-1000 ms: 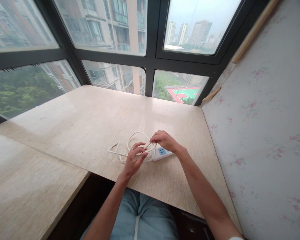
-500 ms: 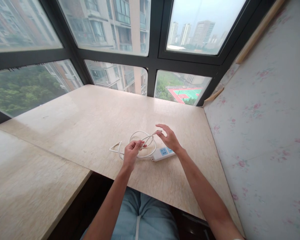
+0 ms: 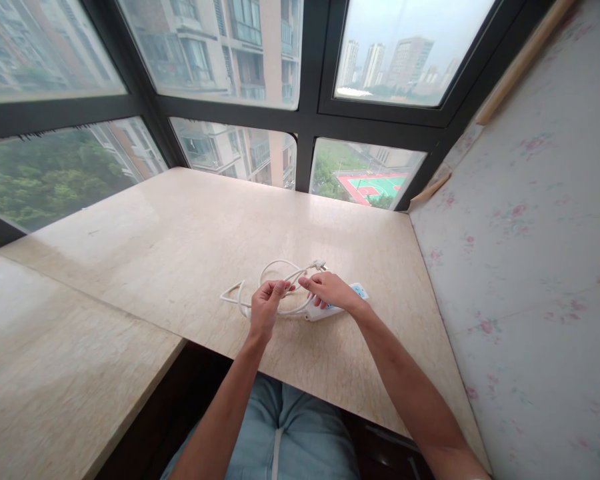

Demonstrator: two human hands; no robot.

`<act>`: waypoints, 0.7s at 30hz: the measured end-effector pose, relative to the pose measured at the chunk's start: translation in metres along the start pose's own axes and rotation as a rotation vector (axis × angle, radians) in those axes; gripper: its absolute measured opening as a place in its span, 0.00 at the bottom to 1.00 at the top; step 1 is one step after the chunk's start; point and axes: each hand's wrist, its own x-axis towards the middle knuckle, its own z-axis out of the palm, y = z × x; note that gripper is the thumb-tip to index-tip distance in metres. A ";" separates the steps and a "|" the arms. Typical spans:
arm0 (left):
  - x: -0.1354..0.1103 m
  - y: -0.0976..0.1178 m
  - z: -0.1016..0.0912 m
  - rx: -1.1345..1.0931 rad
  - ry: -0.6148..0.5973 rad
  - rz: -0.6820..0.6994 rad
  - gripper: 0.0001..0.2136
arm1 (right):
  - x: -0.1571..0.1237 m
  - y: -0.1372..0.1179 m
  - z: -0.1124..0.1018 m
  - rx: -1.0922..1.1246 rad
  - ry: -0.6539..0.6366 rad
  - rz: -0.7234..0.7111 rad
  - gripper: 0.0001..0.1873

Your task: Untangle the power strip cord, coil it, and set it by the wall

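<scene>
Head view: left fingers [image 3: 279, 288] pinched on white cord [image 3: 300, 271]; right fingers [image 3: 311, 285] half-curled over power strip [image 3: 323, 313], hold unclear

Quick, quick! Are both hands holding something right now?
Left hand: closed, pinching the white cord.
Right hand: partly curled by the power strip; whether it holds anything can't be told.
</scene>
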 end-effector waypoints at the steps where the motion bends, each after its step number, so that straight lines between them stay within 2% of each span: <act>1: -0.001 0.000 0.000 0.001 0.003 0.008 0.15 | 0.003 0.000 0.006 0.066 0.004 -0.002 0.30; 6: -0.001 -0.002 0.001 0.015 0.023 0.027 0.15 | 0.010 -0.004 0.033 0.559 0.123 -0.023 0.22; 9: 0.000 -0.004 0.001 0.001 -0.004 0.037 0.15 | 0.012 -0.003 0.043 0.775 0.184 -0.013 0.18; 13: -0.002 -0.005 0.001 0.048 -0.066 0.049 0.16 | 0.014 -0.001 0.045 0.978 0.152 0.026 0.17; 17: -0.005 -0.002 0.003 0.099 -0.064 0.074 0.17 | 0.014 -0.003 0.043 0.959 0.105 0.062 0.15; 21: -0.003 0.001 0.005 0.181 0.103 0.120 0.15 | 0.010 -0.006 0.033 0.684 0.100 0.031 0.14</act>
